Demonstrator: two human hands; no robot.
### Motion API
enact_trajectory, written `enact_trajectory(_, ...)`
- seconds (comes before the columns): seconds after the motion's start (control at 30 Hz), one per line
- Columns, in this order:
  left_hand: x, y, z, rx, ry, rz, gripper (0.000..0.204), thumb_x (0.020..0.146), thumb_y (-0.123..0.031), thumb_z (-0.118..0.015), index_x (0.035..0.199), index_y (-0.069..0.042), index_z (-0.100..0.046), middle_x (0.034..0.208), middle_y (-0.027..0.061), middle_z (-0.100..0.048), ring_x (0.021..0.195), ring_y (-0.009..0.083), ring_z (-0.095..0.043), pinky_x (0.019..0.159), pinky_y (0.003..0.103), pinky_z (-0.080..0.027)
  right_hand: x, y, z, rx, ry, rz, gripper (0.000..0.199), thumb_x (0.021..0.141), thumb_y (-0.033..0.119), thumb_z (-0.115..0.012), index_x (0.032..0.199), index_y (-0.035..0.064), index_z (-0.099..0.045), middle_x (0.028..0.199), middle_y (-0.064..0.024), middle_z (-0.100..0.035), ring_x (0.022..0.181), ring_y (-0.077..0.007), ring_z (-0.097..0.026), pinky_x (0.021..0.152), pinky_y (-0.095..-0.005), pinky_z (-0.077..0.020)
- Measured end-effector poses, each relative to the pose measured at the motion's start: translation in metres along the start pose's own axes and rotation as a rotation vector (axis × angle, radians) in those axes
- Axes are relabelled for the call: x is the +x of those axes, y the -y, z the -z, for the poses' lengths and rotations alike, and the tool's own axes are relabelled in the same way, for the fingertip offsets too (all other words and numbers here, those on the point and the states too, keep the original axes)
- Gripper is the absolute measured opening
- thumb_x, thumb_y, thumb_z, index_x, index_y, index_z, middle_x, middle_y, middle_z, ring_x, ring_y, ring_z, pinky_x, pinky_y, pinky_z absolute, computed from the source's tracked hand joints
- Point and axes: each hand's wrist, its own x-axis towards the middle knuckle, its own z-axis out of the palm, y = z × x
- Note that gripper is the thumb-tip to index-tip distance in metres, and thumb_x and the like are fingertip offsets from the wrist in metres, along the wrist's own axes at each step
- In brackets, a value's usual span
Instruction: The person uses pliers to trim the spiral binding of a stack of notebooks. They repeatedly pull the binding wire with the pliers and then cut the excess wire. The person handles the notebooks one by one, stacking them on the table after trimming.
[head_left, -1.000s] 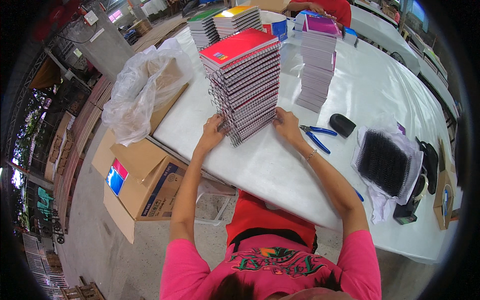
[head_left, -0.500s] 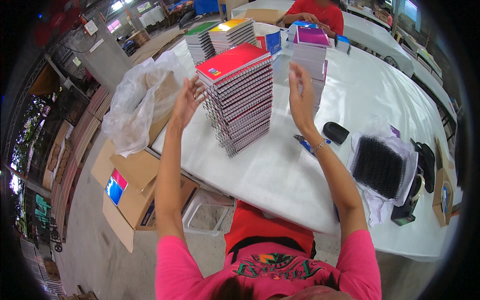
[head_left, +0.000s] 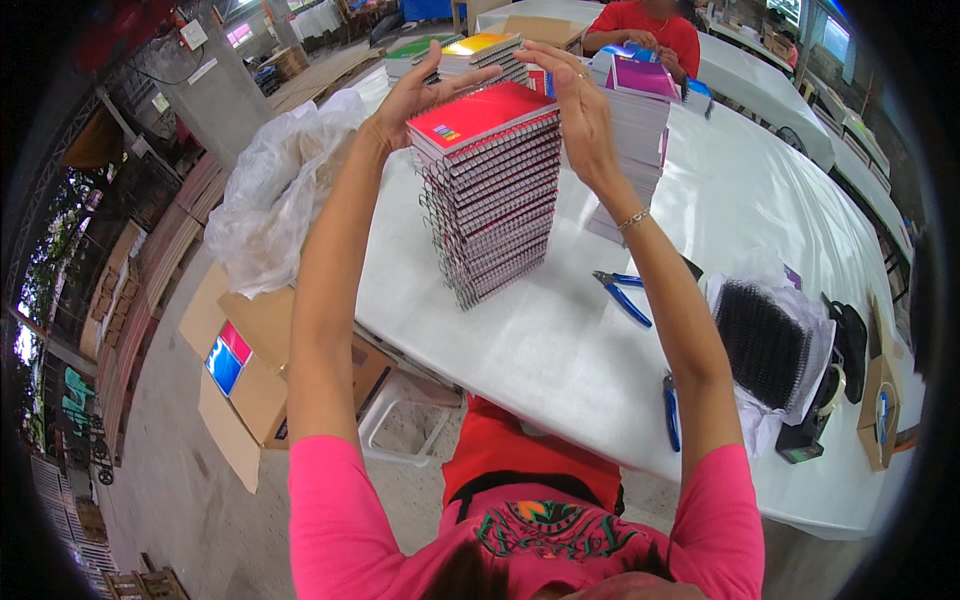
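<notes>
Hands' grip: bare left hand (head_left: 402, 108), bare right hand (head_left: 586, 125) open, fingers extended; contact unclear.
Red-covered wire-bound notebook stack (head_left: 492, 195): upright on white-covered table (head_left: 560, 350), its top between them.
Spread blue-handled pliers (head_left: 627, 301): right of the stack.

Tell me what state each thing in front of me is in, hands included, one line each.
Left hand: open, by the red stack's top.
Right hand: open, alongside the red stack's top.
Red notebook stack: upright, top cover closed.
Purple notebook stack: upright, top cover closed.
Blue-handled cutters: lying down, handles spread.
Plastic bag: crumpled.
Cardboard box: flaps open.
</notes>
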Motion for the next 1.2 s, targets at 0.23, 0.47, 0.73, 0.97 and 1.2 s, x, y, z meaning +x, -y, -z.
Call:
enact_trajectory(0.23,0.0,0.001,-0.003,-0.13,-0.112,0.107,0.091,0.095,-0.072,-0.049,0.152,-0.001,-0.043,0.147,0.0174,-0.055,0.123,0.0221,-0.063,0.108,0.034,-0.049,-0.017,-0.007,-0.015,0.263,0.03,-0.226,0.06,0.112,0.043,-0.031,0.12,-0.0005,-0.071,0.13,-0.0161,-0.067,0.124,-0.0252,-0.059,0.111,-0.034,-0.039)
enact_trajectory(0.47,0.005,0.005,0.008,-0.284,0.121,0.077,0.085,0.095,-0.066,-0.057,0.145,0.002,-0.05,0.137,0.0204,-0.062,0.116,0.024,-0.068,0.102,0.037,-0.054,-0.019,0.005,-0.028,0.297,-0.034,-0.326,0.059,0.113,0.04,-0.033,0.112,-0.0045,-0.072,0.114,-0.0135,-0.073,0.11,-0.0215,-0.064,0.104,-0.0314,-0.0444)
enact_trajectory(0.73,0.003,0.01,0.004,-0.391,0.124,0.017,0.089,0.097,-0.068,-0.049,0.15,0.002,-0.042,0.145,0.0228,-0.055,0.125,0.0279,-0.063,0.108,0.04,-0.051,-0.022,0.005,-0.022,0.064,-0.125,-0.2,0.051,0.111,0.036,-0.035,0.119,0.0007,-0.07,0.132,-0.0157,-0.064,0.125,-0.0266,-0.056,0.111,-0.0375,-0.0355)
enact_trajectory(0.97,-0.039,0.049,0.012,-0.109,-0.321,-0.096,0.087,0.098,-0.073,-0.039,0.154,-0.006,-0.04,0.151,0.0165,-0.05,0.137,0.0279,-0.052,0.113,0.045,-0.045,-0.043,0.053,-0.029,-0.337,-0.094,0.242,0.043,0.108,0.038,-0.041,0.139,0.0172,-0.064,0.152,-0.0074,-0.051,0.143,-0.0271,-0.04,0.122,-0.0459,-0.0128)
enact_trajectory(1.2,-0.038,0.097,0.002,0.048,-0.39,-0.115,0.071,0.103,-0.061,-0.035,0.152,-0.011,-0.045,0.146,0.0108,-0.057,0.132,0.0252,-0.057,0.109,0.043,-0.05,-0.075,0.046,-0.068,-0.511,-0.019,0.237,0.05,0.109,0.044,-0.033,0.149,0.0233,-0.055,0.162,-0.0071,-0.039,0.152,-0.0291,-0.026,0.123,-0.048,-0.008)
